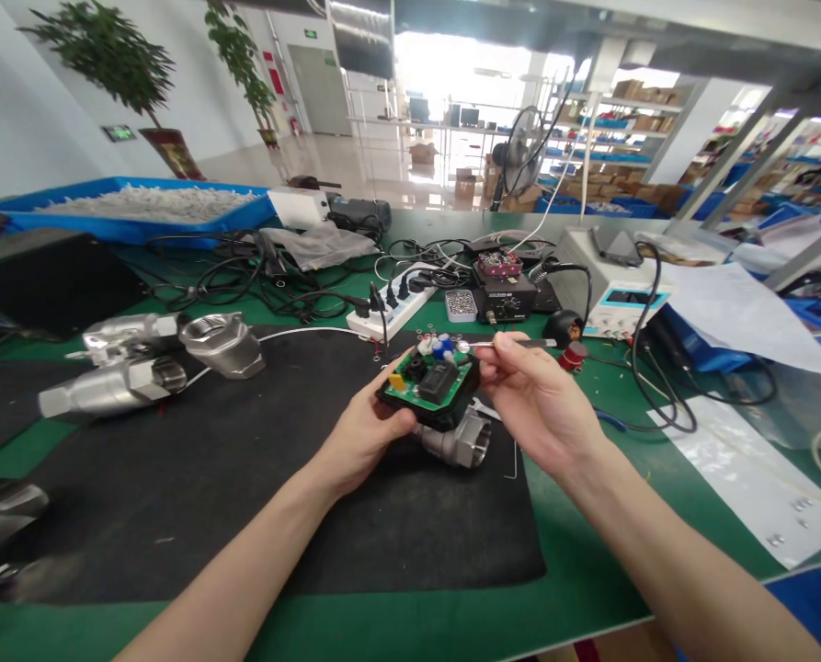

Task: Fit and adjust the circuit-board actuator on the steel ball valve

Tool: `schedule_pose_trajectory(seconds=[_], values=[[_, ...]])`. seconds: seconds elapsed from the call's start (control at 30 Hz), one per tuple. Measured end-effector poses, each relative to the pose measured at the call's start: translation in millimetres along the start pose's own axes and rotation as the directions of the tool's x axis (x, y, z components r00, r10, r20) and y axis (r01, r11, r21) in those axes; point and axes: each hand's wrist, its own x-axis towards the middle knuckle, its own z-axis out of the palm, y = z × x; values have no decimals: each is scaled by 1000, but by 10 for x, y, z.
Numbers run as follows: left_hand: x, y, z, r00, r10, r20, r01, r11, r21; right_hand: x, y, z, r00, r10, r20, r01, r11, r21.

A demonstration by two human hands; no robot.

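My left hand (361, 432) is closed around the side of a black housing with a green circuit board (416, 391) facing up. Blue and white parts, a yellow part and a black block stand on the board. Beneath it, a metal valve body (457, 441) sits on the black mat (245, 515); how they join is hidden. Between thumb and fingers, my right hand (538, 395) grips slim metal tweezers (544, 343). Their tip reaches the board's far right edge; contact is unclear. Partly behind the housing lies a wrench (484, 407).
Metal valve bodies (117, 386) lie on the left. Behind the board are a white power strip (389, 308), a box of small metal parts (461, 305) and a soldering station (507, 299). A power supply (623, 299) and loose cables occupy the right, near plastic bags (747, 469).
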Motion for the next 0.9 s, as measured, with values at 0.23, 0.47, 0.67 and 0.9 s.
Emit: schedule_pose_trajectory(seconds=[0.23, 0.47, 0.67, 0.9], values=[[90, -48, -275, 992, -101, -70, 79, 961, -265, 29, 114, 165, 980, 110, 167, -120, 991, 56], [-44, 83, -102, 998, -40, 55, 45, 994, -95, -85, 70, 91, 988, 100, 116, -103, 995, 18], [-232, 55, -34, 999, 42, -7, -40, 978, 205, -296, 83, 82, 982, 154, 113, -145, 986, -86], [-266, 131, -4, 996, 90, 27, -94, 956, 279, -349, 125, 107, 987, 149, 59, -140, 981, -137]])
